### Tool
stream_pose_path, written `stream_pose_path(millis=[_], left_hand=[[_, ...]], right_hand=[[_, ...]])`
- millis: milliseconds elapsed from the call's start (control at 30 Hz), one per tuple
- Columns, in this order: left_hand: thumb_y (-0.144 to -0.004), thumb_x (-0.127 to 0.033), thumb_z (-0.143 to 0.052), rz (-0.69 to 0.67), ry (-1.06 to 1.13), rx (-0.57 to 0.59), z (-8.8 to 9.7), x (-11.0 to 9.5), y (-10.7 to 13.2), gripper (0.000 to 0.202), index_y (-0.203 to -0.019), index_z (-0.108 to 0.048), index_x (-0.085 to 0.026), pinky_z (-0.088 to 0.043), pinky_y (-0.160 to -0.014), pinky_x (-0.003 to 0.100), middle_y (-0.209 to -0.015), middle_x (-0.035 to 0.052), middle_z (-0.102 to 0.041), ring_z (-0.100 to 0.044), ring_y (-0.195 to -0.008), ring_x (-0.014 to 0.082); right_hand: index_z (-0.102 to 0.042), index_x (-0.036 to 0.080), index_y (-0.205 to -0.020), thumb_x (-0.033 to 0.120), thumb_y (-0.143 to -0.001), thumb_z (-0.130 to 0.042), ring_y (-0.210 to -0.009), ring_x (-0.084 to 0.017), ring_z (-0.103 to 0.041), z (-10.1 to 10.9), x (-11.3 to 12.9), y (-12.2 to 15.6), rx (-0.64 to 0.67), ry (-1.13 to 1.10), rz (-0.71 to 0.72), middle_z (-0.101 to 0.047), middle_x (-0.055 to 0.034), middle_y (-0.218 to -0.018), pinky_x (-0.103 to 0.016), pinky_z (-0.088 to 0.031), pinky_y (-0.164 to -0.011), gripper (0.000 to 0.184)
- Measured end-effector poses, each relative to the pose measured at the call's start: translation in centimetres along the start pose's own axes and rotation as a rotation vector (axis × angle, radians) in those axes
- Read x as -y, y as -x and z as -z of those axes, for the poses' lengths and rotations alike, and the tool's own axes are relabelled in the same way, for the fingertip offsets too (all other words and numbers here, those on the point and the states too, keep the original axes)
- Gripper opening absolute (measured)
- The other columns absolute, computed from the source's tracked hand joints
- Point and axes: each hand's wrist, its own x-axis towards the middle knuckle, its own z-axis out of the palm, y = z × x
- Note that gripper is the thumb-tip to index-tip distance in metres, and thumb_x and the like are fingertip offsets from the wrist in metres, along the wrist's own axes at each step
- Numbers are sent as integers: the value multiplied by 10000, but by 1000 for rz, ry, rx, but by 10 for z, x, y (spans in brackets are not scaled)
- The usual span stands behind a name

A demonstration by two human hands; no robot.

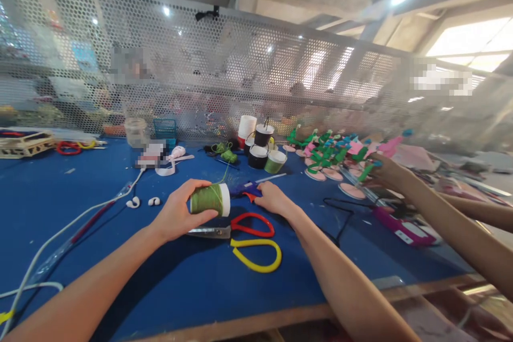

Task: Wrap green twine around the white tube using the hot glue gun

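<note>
My left hand (178,211) is wrapped round a spool of green thread (206,200), tilted on its side above the table. From the spool a green strand runs up to a tangle of green yarn (227,152). My right hand (274,197) is closed on a blue glue gun (240,188) with an orange-red trigger; a pale stick lies just behind it. Below the spool lie large scissors (214,232), with one red handle loop (256,217) and one yellow loop (262,268). The spool and my left hand cover part of the blades.
Several thread spools (258,157) stand behind my hands. On the right, a co-worker's hand (387,171) is among green and pink figures on round bases (316,173). A magenta power strip (404,227) with a black cord lies nearby. White earbuds (154,201) and a white cable (86,214) lie left.
</note>
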Motion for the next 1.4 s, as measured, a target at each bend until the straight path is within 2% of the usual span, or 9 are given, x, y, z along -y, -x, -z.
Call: stream_pose_path(millis=[167,233,333,467,667,833,1000,1200,1400], left_hand=[[-691,-367,-633,38,6,-7,3,1,-1,431,-1059,-511,-177,-454,-837,354,-1029,67,-593,-566,-930,227],[-678,-363,-639,85,32,-25,4,2,-2,432,-1048,-524,-173,-452,-839,360,-1021,64,-597,-566,-927,230],[-655,-371,-653,191,114,-31,4,6,-4,460,-1048,-530,-165,-463,-804,359,-1000,64,-601,-573,-905,233],[-615,-366,-681,253,209,-36,2,13,-5,508,-1049,-526,-152,-472,-745,350,-967,64,-593,-574,-847,220],[-599,-368,-687,305,321,-61,2,20,-8,531,-1046,-501,-150,-467,-690,322,-894,42,-578,-563,-761,185],[-626,-427,-660,373,334,-50,6,19,-9,534,-1049,-499,-145,-440,-608,282,-799,17,-556,-540,-672,161],[-635,-428,-652,355,264,-47,6,21,-9,513,-1045,-514,-153,-430,-599,273,-819,25,-564,-536,-680,162],[-642,-394,-661,301,204,-73,3,23,-9,496,-1056,-520,-159,-460,-676,314,-909,53,-591,-566,-767,190],[-660,-328,-663,151,91,-99,4,23,-8,457,-1056,-518,-151,-437,-814,373,-1044,93,-564,-550,-919,222]], right_hand=[[-565,148,-921,145,-627,-570,-780,-183,-599,10,0,9,-118,-103,-5,-650,-70,-872,-263,-446,-652,294],[-559,142,-875,169,-627,-567,-705,-165,-591,17,4,16,-132,-306,20,-644,-51,-802,-258,-451,-604,250],[-557,149,-684,307,-630,-593,-492,-127,-514,24,14,28,-24,-626,51,-557,16,-537,-248,-416,-482,171],[-556,151,-625,405,-616,-610,-386,-91,-447,22,29,44,-23,-716,97,-523,27,-483,-243,-388,-426,260],[-625,152,-676,363,-663,-575,-371,-115,-463,11,39,57,-4,-562,162,-515,24,-411,-243,-390,-395,218],[-514,208,-510,357,-685,-562,-397,-150,-499,7,35,57,-122,-378,244,-528,8,-398,-270,-402,-421,235],[-504,221,-527,349,-691,-556,-440,-170,-519,7,34,58,-155,-291,257,-529,5,-412,-278,-405,-447,214],[-523,220,-568,340,-695,-554,-483,-179,-544,7,34,59,-180,-260,287,-558,-3,-459,-281,-418,-478,177],[-508,222,-565,352,-697,-534,-463,-172,-523,7,34,58,-172,-242,278,-538,0,-445,-280,-405,-473,187]])
